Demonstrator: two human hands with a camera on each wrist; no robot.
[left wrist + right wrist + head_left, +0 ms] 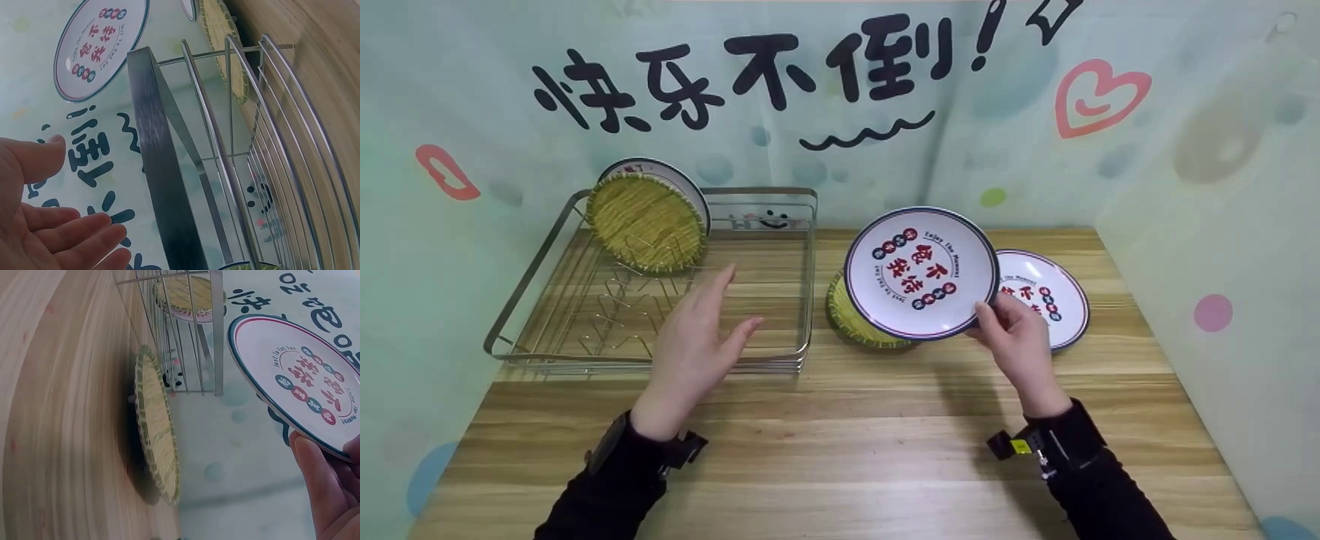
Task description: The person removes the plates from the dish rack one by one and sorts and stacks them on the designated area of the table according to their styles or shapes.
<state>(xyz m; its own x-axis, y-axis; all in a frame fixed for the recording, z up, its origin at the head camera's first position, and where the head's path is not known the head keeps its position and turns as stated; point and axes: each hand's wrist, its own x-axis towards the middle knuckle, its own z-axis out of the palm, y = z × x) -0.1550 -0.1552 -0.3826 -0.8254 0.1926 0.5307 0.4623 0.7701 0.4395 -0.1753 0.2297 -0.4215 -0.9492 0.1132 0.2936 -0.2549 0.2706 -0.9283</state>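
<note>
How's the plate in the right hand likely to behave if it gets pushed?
The plate is probably stiff: its rim shows no sag, though the right hand grips only one edge. That off-centre grip may let it tip or twist if pushed. Its smooth face looks glazed, so it could be slippery, and might chip on the metal rack.

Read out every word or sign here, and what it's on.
"快乐不倒!": backdrop.
Hearts and a smiley: also backdrop.
"食不我待", "Enjoy The Moment": held plate.
"The Moment": plate on the table, partly covered.
Small circled characters on both: too small.
Plate in the rack: lettering mostly hidden, unreadable.
</note>
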